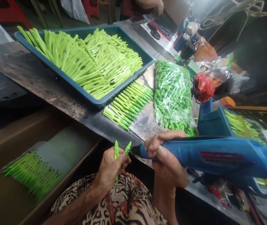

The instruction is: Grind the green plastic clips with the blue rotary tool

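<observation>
I am pinching a forked lime-green plastic piece in my left hand, my fingers closed tight around its stem; my right hand is wrapping firmly around a blue plastic gun-shaped tool, its black nozzle pointing just beside the piece; a teal plastic tray heaped with green pieces is sitting ahead on the bench; a clear plastic bag of green parts is lying beside it; a brown cardboard box is standing to my left.

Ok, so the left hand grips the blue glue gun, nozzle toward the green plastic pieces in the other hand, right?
No: the head view shows the right hand gripping the blue glue gun. Its nozzle points toward the green plastic pieces in the left hand.
</observation>
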Demonstrator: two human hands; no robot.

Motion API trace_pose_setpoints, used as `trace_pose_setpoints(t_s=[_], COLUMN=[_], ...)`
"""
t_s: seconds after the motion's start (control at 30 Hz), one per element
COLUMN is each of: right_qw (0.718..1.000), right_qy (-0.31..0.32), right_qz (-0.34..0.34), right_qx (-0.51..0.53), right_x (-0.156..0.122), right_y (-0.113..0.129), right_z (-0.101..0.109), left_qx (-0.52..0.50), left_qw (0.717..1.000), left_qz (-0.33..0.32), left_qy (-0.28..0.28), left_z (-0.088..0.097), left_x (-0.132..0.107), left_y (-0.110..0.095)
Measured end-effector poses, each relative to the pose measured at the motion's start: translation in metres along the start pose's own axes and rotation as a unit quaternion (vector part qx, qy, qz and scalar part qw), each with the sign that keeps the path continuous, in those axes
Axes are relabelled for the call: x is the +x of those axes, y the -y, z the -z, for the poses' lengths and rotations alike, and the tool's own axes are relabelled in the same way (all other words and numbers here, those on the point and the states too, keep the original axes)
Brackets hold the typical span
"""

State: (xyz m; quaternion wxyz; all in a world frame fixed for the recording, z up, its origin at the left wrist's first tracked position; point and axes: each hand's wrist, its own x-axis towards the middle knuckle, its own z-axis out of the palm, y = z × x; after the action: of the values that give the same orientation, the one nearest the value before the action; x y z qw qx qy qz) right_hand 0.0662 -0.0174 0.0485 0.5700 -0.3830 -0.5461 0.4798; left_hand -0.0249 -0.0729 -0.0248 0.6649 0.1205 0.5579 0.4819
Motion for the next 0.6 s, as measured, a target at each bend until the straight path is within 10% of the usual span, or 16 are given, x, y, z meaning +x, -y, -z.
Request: trace_pose_setpoints(t_s=[0.6], right_qw=[0.999], right_qy=[0.024], right_qz=[-0.017], right_qx=[0.03], right_x=[0.0028], right_y=[-0.0029], right_z=[-0.0032], left_qx=[-0.043], left_qw=[0.999], left_qz=[0.023], left_qy=[-0.008], left_z=[-0.003], left_x=[-0.001], left_y=[-0.0052])
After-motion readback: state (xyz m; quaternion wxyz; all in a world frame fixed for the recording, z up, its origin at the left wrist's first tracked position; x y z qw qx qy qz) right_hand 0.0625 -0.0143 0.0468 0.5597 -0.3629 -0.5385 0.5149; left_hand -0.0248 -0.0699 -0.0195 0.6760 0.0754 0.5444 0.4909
